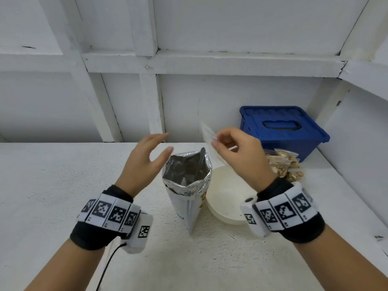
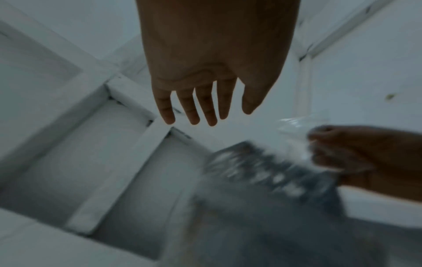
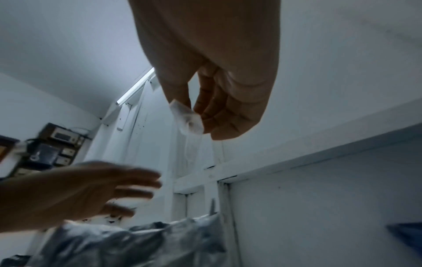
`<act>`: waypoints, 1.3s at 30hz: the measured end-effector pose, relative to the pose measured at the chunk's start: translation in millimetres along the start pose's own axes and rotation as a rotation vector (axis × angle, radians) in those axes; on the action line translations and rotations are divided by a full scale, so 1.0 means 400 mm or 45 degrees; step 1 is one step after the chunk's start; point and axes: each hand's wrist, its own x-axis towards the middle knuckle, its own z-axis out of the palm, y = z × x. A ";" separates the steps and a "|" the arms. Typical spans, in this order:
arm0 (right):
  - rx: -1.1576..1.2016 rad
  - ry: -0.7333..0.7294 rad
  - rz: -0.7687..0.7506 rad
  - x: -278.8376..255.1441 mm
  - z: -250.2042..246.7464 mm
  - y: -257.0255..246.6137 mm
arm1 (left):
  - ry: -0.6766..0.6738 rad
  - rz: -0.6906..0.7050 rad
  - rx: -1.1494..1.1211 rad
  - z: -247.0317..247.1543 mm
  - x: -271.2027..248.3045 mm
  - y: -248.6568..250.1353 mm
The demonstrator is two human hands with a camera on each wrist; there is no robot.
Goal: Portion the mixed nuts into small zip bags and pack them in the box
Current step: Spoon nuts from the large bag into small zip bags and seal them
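We see a tall silver foil pouch of mixed nuts (image 1: 187,186) standing upright with its mouth open on the white tabletop (image 1: 63,175); we take it as our landmark. Its inside looks dark and we cannot make out the nuts within.

Our right hand (image 1: 239,152) hovers above and just to the right of the pouch's mouth, thumb and fingers pinching a small clear empty zip bag (image 1: 206,131). In the right wrist view the bag's folded corner (image 3: 187,119) sits between the thumb and the curled fingertips, and the rest of the film hangs below it.

Our left hand (image 1: 144,160) hovers just left of the pouch's rim, fingers straight and slightly spread, holding nothing. We cannot tell whether the thumb touches the foil. The left wrist view shows the same loose spread of the fingers (image 2: 205,103), with the pouch blurred beneath.

A cream round plastic bowl (image 1: 226,196) rests on the table touching the pouch's right side, partly under our right wrist. Behind the bowl, further right of the pouch, lies a small heap of filled clear zip bags of nuts (image 1: 283,164). Just behind that heap, against the white wall, stands a blue plastic box with a handled lid (image 1: 281,129), its lid closed.

Each wrist wears a black band with black-and-white marker tiles (image 1: 111,213).
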 end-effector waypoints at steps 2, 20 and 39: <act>0.072 -0.017 -0.031 -0.001 0.034 -0.016 | -0.122 -0.027 -0.148 0.002 0.009 0.055; 0.343 -0.121 0.075 0.003 0.042 -0.037 | -0.076 0.068 -0.237 0.010 0.002 0.086; 0.377 -0.563 0.367 0.027 0.056 -0.060 | -0.218 0.287 0.224 -0.007 -0.017 0.042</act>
